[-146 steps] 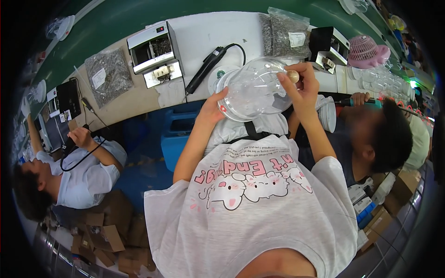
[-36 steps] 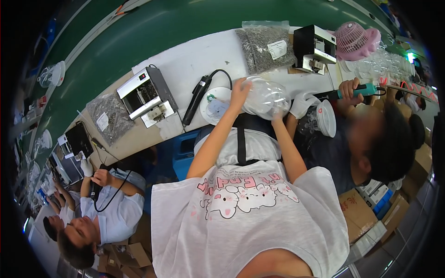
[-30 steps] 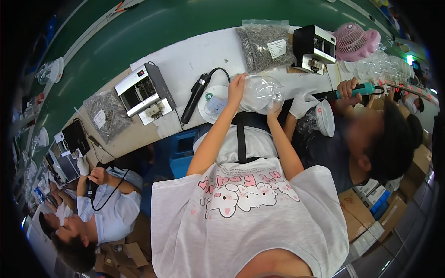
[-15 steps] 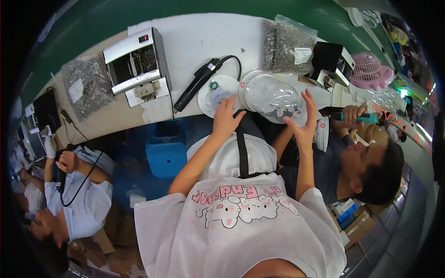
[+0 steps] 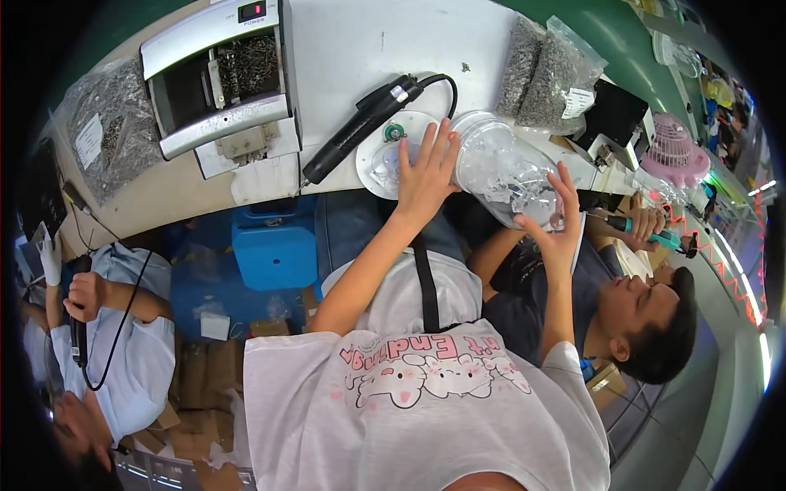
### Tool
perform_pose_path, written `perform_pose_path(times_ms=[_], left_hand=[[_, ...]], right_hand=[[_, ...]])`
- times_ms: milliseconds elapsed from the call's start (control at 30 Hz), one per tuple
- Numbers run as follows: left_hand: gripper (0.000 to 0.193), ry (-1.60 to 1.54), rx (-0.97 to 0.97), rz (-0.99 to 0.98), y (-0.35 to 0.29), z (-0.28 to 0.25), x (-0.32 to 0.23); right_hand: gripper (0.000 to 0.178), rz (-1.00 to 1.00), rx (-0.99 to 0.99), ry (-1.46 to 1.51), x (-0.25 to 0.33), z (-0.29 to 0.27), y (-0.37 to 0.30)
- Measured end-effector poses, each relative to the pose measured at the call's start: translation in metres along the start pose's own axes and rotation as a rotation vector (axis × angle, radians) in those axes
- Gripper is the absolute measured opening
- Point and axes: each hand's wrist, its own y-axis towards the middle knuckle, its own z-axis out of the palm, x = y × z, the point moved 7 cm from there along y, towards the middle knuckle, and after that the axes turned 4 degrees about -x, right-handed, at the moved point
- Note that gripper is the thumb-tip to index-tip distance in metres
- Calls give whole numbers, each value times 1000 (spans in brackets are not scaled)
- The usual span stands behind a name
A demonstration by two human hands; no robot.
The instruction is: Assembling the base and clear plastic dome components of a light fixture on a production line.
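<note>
clear plastic dome (image 5: 501,170) lay at the front edge of the surface (image 5: 368,49), beside a white disc (image 5: 385,151). left hand (image 5: 426,172) and right hand (image 5: 557,217), both with open spread fingers, pressed on its sides.

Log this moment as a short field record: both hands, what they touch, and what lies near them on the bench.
left hand: open, fingers spread, flat against the left end of the clear plastic dome
right hand: open, palm on the dome's right end
clear plastic dome: on its side at the white bench edge, between both hands
round white disc: flat on the bench, partly under the left hand
black electric screwdriver: lying left of the disc, cable attached
grey screw feeder box: far left on the bench
bags of screws: behind the dome
</note>
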Motion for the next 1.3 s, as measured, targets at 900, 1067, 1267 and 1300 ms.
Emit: perform_pose_path(times_ms=[900,1067,1267,1300], left_hand=[[100,85,0,40,1,0,-4],[101,105,44,51,5,-7,-13],[104,144,124,212,18,-9,-29],[105,77,119,191,19,-10,-28]], right_hand=[[10,-99,-621,314,-20,9,-9],[10,-83,-615,268,-14,6,-8],[7,-100,-648,273,-16,-1,-9],[7,-133,-668,260,-15,-2,-9]])
